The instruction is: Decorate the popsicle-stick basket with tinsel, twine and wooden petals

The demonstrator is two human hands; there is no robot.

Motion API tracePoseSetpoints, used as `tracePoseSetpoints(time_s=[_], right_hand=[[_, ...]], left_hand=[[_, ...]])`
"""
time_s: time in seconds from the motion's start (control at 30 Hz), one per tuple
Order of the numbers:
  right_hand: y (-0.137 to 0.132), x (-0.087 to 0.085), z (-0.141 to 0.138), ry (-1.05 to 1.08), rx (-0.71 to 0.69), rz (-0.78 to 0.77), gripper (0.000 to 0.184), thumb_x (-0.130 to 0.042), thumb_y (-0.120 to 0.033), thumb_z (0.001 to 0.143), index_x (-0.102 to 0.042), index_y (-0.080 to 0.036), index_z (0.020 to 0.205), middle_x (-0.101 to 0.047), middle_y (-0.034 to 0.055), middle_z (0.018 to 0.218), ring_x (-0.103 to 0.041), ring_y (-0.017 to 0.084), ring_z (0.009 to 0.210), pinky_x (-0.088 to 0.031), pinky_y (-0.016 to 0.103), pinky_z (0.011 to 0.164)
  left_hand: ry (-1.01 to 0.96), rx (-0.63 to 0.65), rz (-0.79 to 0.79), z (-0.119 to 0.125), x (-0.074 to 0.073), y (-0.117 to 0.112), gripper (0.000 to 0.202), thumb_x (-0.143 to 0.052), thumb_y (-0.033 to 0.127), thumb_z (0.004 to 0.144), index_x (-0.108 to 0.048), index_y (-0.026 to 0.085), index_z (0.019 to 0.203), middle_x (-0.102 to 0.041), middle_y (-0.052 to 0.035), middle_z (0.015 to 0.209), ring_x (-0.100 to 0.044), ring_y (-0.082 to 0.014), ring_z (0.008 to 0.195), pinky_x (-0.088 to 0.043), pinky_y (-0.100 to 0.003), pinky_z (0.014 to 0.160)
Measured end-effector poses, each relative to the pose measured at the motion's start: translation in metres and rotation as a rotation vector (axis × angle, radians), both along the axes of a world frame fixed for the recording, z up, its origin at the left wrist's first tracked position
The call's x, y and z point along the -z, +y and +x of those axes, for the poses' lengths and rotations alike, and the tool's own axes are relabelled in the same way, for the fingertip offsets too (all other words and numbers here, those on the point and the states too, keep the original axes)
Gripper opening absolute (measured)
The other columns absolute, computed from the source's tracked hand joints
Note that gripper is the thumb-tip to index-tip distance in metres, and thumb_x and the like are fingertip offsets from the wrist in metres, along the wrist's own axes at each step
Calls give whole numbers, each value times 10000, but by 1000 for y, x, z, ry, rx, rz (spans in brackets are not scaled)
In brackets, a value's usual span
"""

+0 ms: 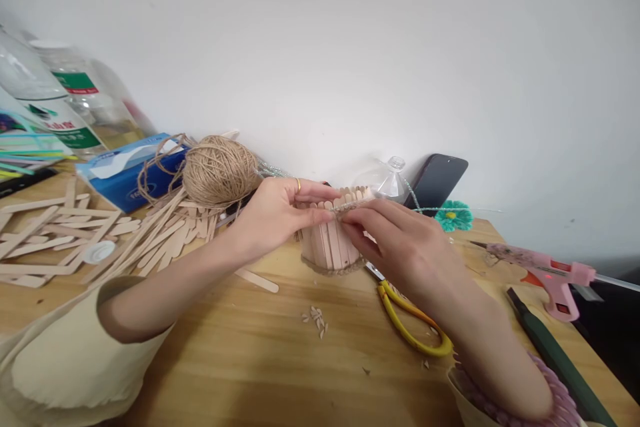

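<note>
A small cup made of upright wooden craft sticks (327, 247) stands on the table between my hands, with rounded stick ends along its top. Brown twine runs round its base, and more twine (350, 205) lies along the upper edge. My left hand (275, 213), with a ring on one finger, grips the cup's upper left side between thumb and fingers. At the upper edge, my right hand (407, 237) has its fingertips pinched together on the twine. Those fingers cover part of the cup's right side.
Left are a twine ball (220, 170), a blue tissue pack (135, 170), loose craft sticks (55, 233) and bottles (75, 107). Right are yellow-handled scissors (415, 320), a pink glue gun (550, 273), a phone (437, 180) and a green flower (454, 215). Wood chips (317, 320) lie in front.
</note>
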State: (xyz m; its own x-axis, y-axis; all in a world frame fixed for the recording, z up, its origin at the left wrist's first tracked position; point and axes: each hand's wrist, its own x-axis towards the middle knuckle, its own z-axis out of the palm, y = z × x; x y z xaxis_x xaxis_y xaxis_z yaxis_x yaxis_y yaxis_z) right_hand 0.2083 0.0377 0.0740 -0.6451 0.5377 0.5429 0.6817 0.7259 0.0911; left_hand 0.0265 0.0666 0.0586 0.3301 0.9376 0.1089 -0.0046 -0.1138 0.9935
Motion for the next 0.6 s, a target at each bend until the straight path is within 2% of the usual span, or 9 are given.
tracePoseSetpoints(time_s=[0.1, 0.23, 0.33, 0.47, 0.6], right_hand=[[0, 3, -2, -33, 23, 46, 174, -465, -91, 855, -620, -110, 778, -637, 64, 714, -571, 141, 626, -442, 242, 534], [2, 8, -2, 61, 68, 47, 177, -476, -53, 791, -610, -125, 702, -602, 22, 630, -510, 101, 524, -391, 213, 477], [3, 8, -1, 114, 67, -16, 155, -493, -64, 790, -607, -127, 706, -593, 14, 628, -502, 91, 522, -394, 204, 489], [3, 3, 2, 174, 17, -182, 124, -504, -120, 840, -611, -134, 781, -614, 35, 709, -544, 107, 598, -428, 215, 550], [3, 0, 5, 148, -15, -236, 127, -492, -149, 862, -610, -139, 816, -614, 49, 749, -557, 124, 638, -442, 236, 577]], left_hand=[[48, 0, 5, 0, -1, 0, 288, -731, 219, 668, -705, 151, 947, -733, -41, 1002, -660, -190, 945, -504, -261, 834], [47, 14, -18, -2, -1, 0, 277, -731, 208, 664, -712, 165, 937, -743, -33, 967, -673, -190, 909, -516, -252, 790], [9, 29, -43, -2, -1, 1, 243, -725, 188, 671, -719, 182, 913, -751, -12, 937, -679, -174, 889, -518, -226, 765], [-34, 41, -52, -1, 0, 2, 208, -711, 148, 678, -728, 201, 879, -755, 13, 915, -680, -152, 876, -516, -197, 756], [-29, 49, -63, -1, 0, 2, 210, -710, 149, 680, -728, 197, 883, -756, 9, 912, -680, -150, 870, -514, -195, 753]])
